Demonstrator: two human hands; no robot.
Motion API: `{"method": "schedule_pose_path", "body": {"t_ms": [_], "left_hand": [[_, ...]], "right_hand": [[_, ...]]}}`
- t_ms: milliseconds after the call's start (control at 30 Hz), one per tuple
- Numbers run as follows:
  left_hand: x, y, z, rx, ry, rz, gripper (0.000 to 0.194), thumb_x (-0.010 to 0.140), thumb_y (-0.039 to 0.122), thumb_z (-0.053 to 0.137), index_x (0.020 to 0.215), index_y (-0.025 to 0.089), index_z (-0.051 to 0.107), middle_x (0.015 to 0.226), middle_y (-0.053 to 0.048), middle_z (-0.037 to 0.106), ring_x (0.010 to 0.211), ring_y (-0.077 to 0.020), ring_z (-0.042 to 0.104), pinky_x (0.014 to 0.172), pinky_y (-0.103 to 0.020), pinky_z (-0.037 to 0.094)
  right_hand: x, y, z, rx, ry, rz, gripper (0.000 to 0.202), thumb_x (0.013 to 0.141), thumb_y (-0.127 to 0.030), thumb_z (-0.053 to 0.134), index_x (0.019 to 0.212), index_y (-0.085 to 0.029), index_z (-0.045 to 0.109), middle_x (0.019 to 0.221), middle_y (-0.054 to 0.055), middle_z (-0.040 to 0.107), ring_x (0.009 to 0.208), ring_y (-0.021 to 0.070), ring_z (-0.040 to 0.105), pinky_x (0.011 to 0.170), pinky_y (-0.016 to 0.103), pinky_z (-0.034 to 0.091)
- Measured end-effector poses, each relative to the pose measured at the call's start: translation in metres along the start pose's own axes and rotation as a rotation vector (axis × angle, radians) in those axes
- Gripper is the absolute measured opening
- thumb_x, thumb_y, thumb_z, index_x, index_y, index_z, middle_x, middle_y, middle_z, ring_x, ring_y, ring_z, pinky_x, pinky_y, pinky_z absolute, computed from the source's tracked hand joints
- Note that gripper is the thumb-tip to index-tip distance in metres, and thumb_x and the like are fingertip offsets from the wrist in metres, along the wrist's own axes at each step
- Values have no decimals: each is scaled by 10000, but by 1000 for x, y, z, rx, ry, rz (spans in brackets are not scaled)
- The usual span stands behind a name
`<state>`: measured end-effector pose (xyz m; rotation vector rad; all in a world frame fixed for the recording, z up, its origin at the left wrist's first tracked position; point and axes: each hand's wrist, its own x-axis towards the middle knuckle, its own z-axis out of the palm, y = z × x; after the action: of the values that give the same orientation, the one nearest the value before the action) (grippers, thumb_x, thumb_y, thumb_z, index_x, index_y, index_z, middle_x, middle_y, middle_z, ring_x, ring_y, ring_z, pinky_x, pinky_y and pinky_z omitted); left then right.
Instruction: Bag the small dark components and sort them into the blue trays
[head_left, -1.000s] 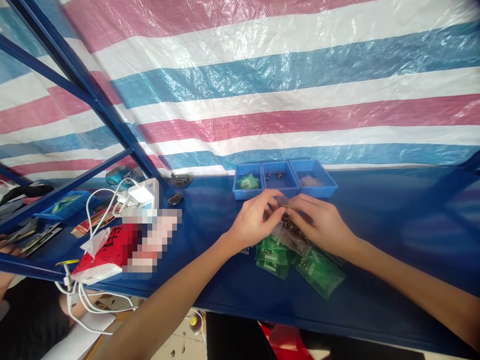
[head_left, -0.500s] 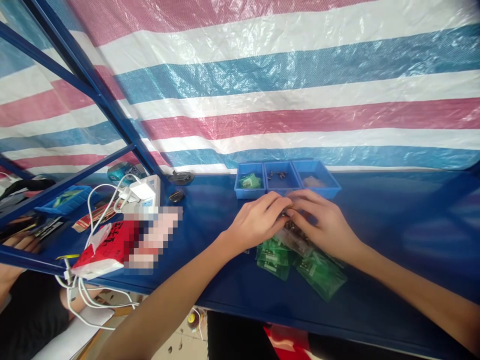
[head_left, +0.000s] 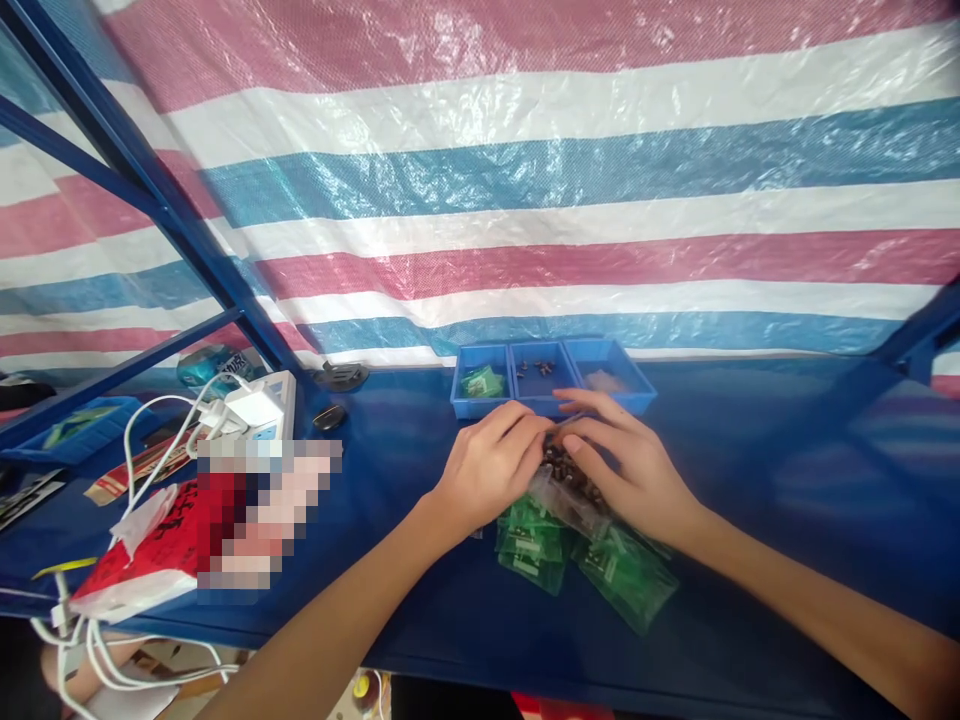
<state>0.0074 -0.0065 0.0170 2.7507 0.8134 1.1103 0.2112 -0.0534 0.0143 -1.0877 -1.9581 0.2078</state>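
Note:
My left hand [head_left: 491, 465] and my right hand [head_left: 626, 465] meet over a clear plastic bag of small dark parts [head_left: 568, 487], and both pinch it at its top. The bag lies on a pile of green packets [head_left: 592, 560] on the blue table [head_left: 787, 470]. Just beyond my fingers stands a blue three-compartment tray [head_left: 551, 377]: green packets in its left bin, a few dark parts in the middle one, pale bits in the right one.
At the left lie a white power strip [head_left: 262, 400] with white cables, a red-and-white packet [head_left: 161, 540], a black disc [head_left: 330, 417] and another blue tray [head_left: 71, 430]. A striped tarp [head_left: 525, 190] and blue frame bars [head_left: 150, 180] close off the back.
Both hands have slid slightly left and nearer with the bag, and their fingers now close tighter on its top. The camera view has tilted a little.

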Motion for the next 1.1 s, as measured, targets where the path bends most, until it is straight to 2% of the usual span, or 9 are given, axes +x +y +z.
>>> {"method": "schedule_pose_path", "body": {"t_ms": [167, 233, 367, 533, 600, 733, 867, 1000, 1100], "left_hand": [[1, -6, 3, -86, 29, -156, 217, 1031, 228, 465, 1234, 219, 541, 1071, -52, 662, 915, -158, 674, 720, -253, 549], [0, -7, 4, -75, 18, -195, 270, 1008, 262, 524, 1274, 223, 498, 1139, -65, 625, 903, -160, 669, 687, -255, 548], [-1, -7, 9, -2, -86, -190, 297, 939, 351, 656, 1164, 222, 511, 1158, -65, 553, 915, -190, 651, 627, -270, 520], [-1, -7, 10, 17, -120, -177, 114, 1029, 300, 504, 1104, 223, 544, 1081, -42, 576, 855, -166, 621, 632, -269, 470], [0, -8, 9, 5, -120, -162, 123, 1048, 286, 469, 1061, 217, 570, 1035, -35, 601, 883, -169, 625, 672, -270, 467], [0, -10, 9, -12, -159, -181, 142, 1043, 296, 504, 983, 214, 604, 941, -8, 646, 861, -167, 637, 695, -272, 457], [1, -11, 10, 29, -205, -214, 151, 1013, 360, 566, 980, 220, 612, 945, -10, 673, 890, -198, 643, 686, -289, 465], [1, -14, 8, 83, -195, -229, 169, 990, 322, 580, 1116, 210, 597, 1106, -63, 650, 1017, -247, 637, 736, -325, 513], [2, -16, 6, 92, -189, -237, 187, 1016, 296, 499, 1152, 209, 593, 1175, -78, 608, 880, -206, 651, 698, -328, 519]], "right_hand": [[-1, 3, 5, 103, -62, 119, 205, 1031, -309, 500, 1126, -250, 671, 1093, 72, 736, 934, 245, 730, 767, 359, 612], [-1, 5, 6, 135, -35, 181, 210, 1028, -318, 505, 1153, -256, 663, 1081, 54, 747, 886, 231, 734, 725, 338, 608], [-1, 4, 5, 167, -3, 216, 222, 1021, -266, 503, 1172, -269, 666, 1141, 27, 749, 903, 210, 735, 708, 303, 593], [-1, 0, 2, 71, -27, 148, 235, 1007, -211, 508, 1151, -256, 688, 1054, 36, 740, 793, 182, 700, 619, 284, 529], [0, 1, 1, 0, -10, 122, 224, 1008, -223, 518, 1160, -231, 681, 984, 51, 709, 728, 174, 659, 604, 292, 503], [4, 8, -1, -110, 12, 105, 183, 1009, -255, 534, 1045, -199, 704, 905, 62, 641, 752, 187, 626, 653, 305, 484], [9, 14, -4, -63, -99, 136, 198, 1006, -229, 530, 907, -211, 700, 875, 34, 693, 725, 166, 629, 632, 278, 452], [16, 18, -19, -35, -168, 217, 208, 993, -251, 528, 881, -217, 700, 762, 1, 715, 614, 153, 632, 603, 278, 450], [24, 26, -41, 2, -100, 353, 186, 949, -315, 576, 874, -203, 704, 757, 15, 731, 586, 166, 666, 627, 299, 496]]}}
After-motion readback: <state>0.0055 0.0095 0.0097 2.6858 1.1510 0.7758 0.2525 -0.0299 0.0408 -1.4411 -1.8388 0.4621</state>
